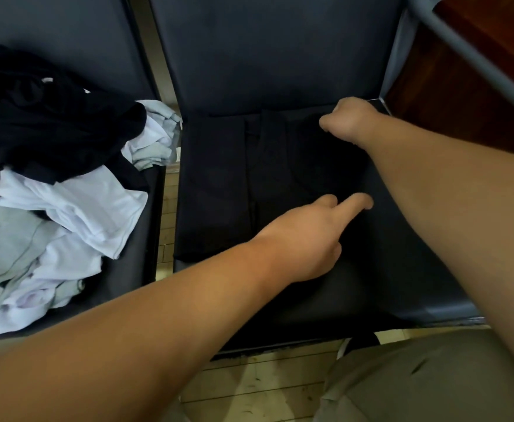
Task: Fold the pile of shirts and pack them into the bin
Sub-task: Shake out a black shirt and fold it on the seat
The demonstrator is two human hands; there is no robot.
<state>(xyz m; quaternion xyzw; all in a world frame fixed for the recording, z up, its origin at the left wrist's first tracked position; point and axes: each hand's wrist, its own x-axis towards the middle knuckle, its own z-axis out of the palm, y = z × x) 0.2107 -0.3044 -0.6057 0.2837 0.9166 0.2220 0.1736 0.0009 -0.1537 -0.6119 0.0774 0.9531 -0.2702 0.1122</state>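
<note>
Closest to me, my trouser leg (432, 382) and the tiled floor (265, 385) sit just outside the near edge of the bin (402, 284). Past that edge my left hand (307, 239) reaches down inside. Its fingers (360, 202) are stretched out straight and grip nothing, the tips resting on the right side of the folded dark shirt (219, 184). I judge that this keeps the fold flat so it does not spring open. The shirt lies flat on the bin's bottom, set toward the back wall, which leaves room in front for more. Farther in, my right hand (351, 120) is at the shirt's far right corner with its fingers curled under; whether they pinch the cloth I cannot tell, dark on dark. Off to the left, the pile of shirts (67, 193), black, white and grey, lies unfolded in the neighbouring bin (61, 22).
</note>
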